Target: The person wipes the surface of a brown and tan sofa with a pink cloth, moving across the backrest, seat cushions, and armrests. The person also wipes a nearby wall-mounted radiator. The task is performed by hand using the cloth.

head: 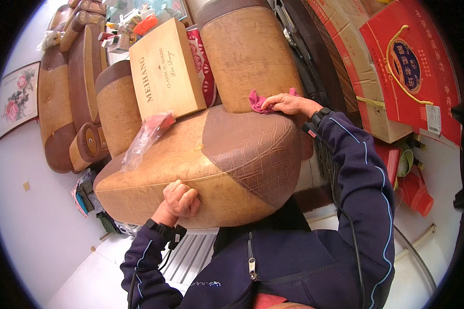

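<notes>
My right hand [290, 103] holds a crumpled pink cloth [258, 101] against the outer side of a leather sofa's armrest [251, 50], where it meets the dark brown backrest corner [251, 143]. Down on the back face of the tan backrest [139, 197], my left hand [181, 198] rests with its fingers curled in and nothing seen in them. A clear plastic bag with something red [149, 139] lies over the backrest's top. Beside it, a pale wooden box [166, 69] with printed lettering leans on the sofa, next to a red and white patterned cushion [202, 65].
A red gift carton with a rope handle [410, 69] stands on cardboard boxes [355, 65] at the right. Red containers [415, 193] lie below them. A second sofa [58, 100] is at the left, a cluttered glass table [166, 11] at the top, and a slatted white surface [189, 255] below.
</notes>
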Available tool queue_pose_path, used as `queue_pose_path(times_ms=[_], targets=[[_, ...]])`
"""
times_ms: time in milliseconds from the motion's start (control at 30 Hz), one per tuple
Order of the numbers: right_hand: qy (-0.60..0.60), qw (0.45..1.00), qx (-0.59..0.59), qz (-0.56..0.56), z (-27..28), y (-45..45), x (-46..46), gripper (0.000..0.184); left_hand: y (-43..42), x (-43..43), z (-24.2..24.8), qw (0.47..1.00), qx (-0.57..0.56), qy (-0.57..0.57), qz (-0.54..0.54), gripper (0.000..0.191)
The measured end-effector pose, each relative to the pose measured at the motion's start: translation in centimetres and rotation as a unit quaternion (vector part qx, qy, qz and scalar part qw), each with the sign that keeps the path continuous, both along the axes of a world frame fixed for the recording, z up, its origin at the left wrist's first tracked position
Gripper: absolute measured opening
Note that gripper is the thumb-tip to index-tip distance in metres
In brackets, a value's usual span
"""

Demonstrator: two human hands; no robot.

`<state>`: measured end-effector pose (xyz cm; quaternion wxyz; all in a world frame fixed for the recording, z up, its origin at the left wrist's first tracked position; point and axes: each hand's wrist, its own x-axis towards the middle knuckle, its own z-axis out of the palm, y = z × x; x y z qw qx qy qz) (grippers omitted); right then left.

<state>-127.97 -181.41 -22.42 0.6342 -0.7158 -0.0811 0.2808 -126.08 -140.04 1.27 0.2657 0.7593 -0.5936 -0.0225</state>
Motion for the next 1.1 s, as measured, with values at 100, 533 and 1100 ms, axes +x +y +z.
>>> queue_pose_path(times_ms=[100, 533, 1100], targets=[[0.043, 0.995, 0.069, -0.053, 2.3, -0.6, -1.8, 0.040, 0.0, -0.1, -0.1, 1.000, -0.001, 0.008, 0.006, 0.021], [-0.055, 0.897, -0.265, -0.348, -6.4, 1.6, -13.0, 0.067, -0.3, -0.2, -0.1, 1.000, 0.000, -0.019, 0.005, 0.021], [-0.357, 0.863, -0.140, -0.330, 20.7, 15.6, -14.6, 0.019, -0.3, -0.6, -0.1, 0.999, -0.002, -0.028, 0.018, 0.013]])
